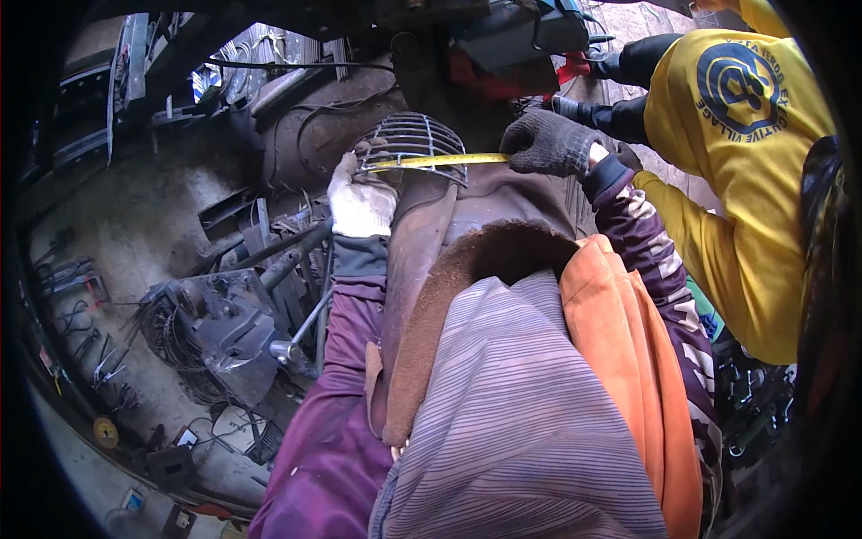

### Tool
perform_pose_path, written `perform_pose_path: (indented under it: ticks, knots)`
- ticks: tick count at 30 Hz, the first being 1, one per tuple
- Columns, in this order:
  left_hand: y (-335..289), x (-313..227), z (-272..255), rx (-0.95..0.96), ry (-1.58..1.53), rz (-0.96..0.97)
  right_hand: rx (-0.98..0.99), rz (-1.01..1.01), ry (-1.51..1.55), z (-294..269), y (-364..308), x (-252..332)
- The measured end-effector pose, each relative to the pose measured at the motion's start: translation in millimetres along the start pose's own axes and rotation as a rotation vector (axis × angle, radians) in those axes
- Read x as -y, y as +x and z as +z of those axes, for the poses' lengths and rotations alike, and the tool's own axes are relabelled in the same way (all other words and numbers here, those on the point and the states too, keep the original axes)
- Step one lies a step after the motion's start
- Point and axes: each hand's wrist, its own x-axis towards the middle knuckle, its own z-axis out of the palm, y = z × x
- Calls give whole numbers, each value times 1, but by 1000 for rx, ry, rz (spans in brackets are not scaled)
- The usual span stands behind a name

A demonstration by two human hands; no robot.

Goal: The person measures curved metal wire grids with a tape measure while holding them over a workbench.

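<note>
A curved cage of welded metal bars (420, 135) rests over my lap on a brown leather apron (422, 216). At its left edge my left hand (361, 193), in a pale work glove with greyish fingers, is closed on the bars, thumb on the near side. A yellow measuring tape (449, 161) is stretched straight across the cage from that hand to my right hand (549, 144). My right hand, in a dark grey knit glove, is closed around the tape's right end; any tape case is hidden inside it.
A person in a yellow shirt (754, 180) crouches close at my right. To my left are a grey metal machine part (229, 332), coiled wire (171, 337), a hammer-like tool (285, 350) and scattered pliers (108, 364). A blue-grey machine (521, 36) stands ahead.
</note>
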Motion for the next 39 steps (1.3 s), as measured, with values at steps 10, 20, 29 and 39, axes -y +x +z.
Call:
perform_pose_path:
  ticks: [10, 20, 29, 39]
  knots:
    - [0, 1, -8, -16, -9, 7, -35, -7, -10, 1, -6, 7]
    - [-1, 1, -9, -48, 6, 28, -5, 12, -8, 4, -2, 3]
    - [-4, 4, -4, -46, 1, 27, -18, -4, 18, 6, 0, 5]
    - [-5, 8, -2, -76, 15, 43, -35, -7, 6, 7, -1, 6]
